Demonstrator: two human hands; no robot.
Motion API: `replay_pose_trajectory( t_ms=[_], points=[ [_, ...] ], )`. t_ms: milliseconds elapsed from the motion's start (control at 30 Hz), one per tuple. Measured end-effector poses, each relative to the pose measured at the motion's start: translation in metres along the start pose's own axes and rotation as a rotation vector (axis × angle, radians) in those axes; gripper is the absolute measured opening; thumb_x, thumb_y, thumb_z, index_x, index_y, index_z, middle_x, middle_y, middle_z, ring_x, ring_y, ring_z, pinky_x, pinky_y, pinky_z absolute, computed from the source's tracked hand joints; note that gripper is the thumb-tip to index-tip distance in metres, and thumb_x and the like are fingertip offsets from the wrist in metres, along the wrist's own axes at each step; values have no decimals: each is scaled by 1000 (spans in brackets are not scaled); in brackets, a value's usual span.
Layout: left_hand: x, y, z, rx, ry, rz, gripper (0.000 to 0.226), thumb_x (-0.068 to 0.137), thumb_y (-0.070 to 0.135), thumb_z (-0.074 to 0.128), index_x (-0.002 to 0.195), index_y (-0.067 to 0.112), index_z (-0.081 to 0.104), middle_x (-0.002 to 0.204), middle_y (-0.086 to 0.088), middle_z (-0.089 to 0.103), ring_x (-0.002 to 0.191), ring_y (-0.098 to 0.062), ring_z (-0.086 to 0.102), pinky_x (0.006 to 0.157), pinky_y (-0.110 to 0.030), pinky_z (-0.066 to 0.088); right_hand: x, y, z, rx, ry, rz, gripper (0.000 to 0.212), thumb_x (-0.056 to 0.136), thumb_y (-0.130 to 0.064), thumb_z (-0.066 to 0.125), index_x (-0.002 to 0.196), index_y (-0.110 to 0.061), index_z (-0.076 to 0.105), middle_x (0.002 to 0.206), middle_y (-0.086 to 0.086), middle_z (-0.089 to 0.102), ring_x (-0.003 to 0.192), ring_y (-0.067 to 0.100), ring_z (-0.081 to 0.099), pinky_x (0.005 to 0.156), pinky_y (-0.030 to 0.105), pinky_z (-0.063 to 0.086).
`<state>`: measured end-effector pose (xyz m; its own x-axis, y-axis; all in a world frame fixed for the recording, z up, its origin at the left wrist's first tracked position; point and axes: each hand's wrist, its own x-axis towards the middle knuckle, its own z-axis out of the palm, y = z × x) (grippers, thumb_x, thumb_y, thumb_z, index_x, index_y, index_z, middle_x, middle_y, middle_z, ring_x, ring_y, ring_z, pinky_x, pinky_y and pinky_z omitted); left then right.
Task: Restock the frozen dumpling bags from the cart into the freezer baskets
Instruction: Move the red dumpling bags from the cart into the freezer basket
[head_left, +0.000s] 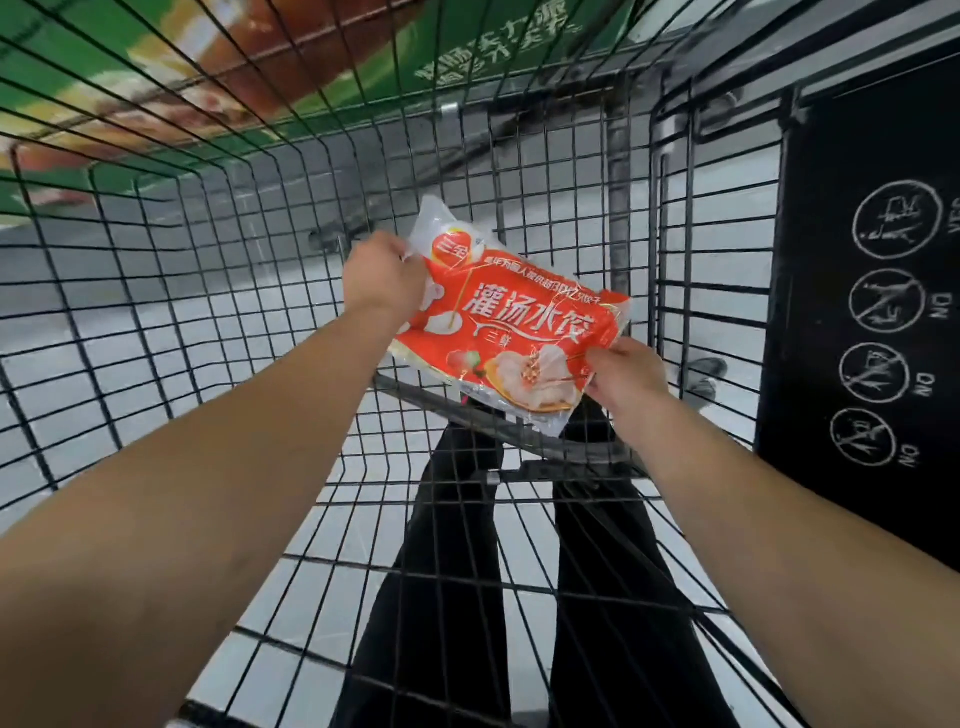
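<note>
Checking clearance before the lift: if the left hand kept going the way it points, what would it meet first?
Probably the cart's far wire wall, beyond the left hand gripping the dumpling bag; depth unclear.

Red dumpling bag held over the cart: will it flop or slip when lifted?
The red plastic dumpling bag probably stays fairly flat: it spans between left hand and right hand with little sag. Its glossy film looks slippery, so corner holds may slide.

One red frozen dumpling bag; two bare hands, left hand and right hand; one black wire cart; one black panel bearing four circular pictograms.
</note>
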<state>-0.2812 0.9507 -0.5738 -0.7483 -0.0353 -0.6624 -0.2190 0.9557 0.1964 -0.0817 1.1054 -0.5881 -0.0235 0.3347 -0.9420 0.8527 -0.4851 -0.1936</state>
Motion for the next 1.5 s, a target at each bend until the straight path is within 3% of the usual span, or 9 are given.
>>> replay_pose_trajectory(
  t_ms=[167,367,533,633,800,967,1167,1367,1500],
  points=[
    [-6,-29,-8,-124,-122,-38,18,94,22,58,77,19,52,87,-5,59,80,-24,56,67,-32,47,-13,-2,6,125,176,19,19,96,-16,60,78,-20,66,88,3,74,91,23,71,88,46,58],
    [-48,-63,-47,-504,-231,-69,16,72,31,61,59,27,52,80,-9,62,76,-25,60,70,-53,56,-76,-32,-1,164,271,-136,26,99,-21,56,75,-22,66,80,-1,71,78,22,66,78,39,58],
    [-106,-59,-118,-725,-212,-48,12,81,22,62,69,20,60,86,-15,71,80,-29,69,71,-45,58,-153,-61,-15,170,237,-253,25,96,-11,54,74,-21,60,76,1,64,64,15,59,63,30,53],
    [-136,-71,-158,-872,-212,-69,14,87,7,61,76,14,61,74,-6,69,65,-19,64,54,-23,49,-203,-69,-22,145,199,-327,26,95,-8,55,72,-22,55,71,-4,56,59,9,52,56,23,46],
    [-193,-93,-212,-975,-102,-50,16,89,4,62,74,12,59,69,-6,62,60,-17,57,54,-24,43,-285,-61,-21,146,127,-413,17,93,-12,57,77,-19,58,76,2,60,63,16,57,62,28,49],
    [-269,-142,-250,-1023,-16,51,19,91,5,60,73,10,60,76,-12,64,65,-23,61,63,-32,48,-370,-21,-15,168,92,-560,23,93,-6,55,74,-16,59,70,1,59,57,12,54,51,22,45],
    [-345,-206,-296,-1066,105,128,11,92,11,62,83,9,68,90,-13,75,79,-28,71,73,-43,60,-465,23,4,237,78,-674,19,95,-9,56,79,-14,66,84,7,73,85,25,70,85,44,59],
    [-382,-261,-350,-1127,186,153,10,91,5,59,93,2,68,93,-16,73,79,-28,71,66,-36,57,-530,36,40,198,43,-749,16,96,-13,58,82,-15,67,91,10,74,88,29,72,85,50,59],
    [-379,-298,-380,-1170,206,154,9,93,9,62,87,8,68,89,-13,75,82,-30,73,76,-47,61,-560,35,75,156,32,-792,20,93,-13,58,76,-14,69,91,10,75,91,31,72,88,54,57]
  ],
)
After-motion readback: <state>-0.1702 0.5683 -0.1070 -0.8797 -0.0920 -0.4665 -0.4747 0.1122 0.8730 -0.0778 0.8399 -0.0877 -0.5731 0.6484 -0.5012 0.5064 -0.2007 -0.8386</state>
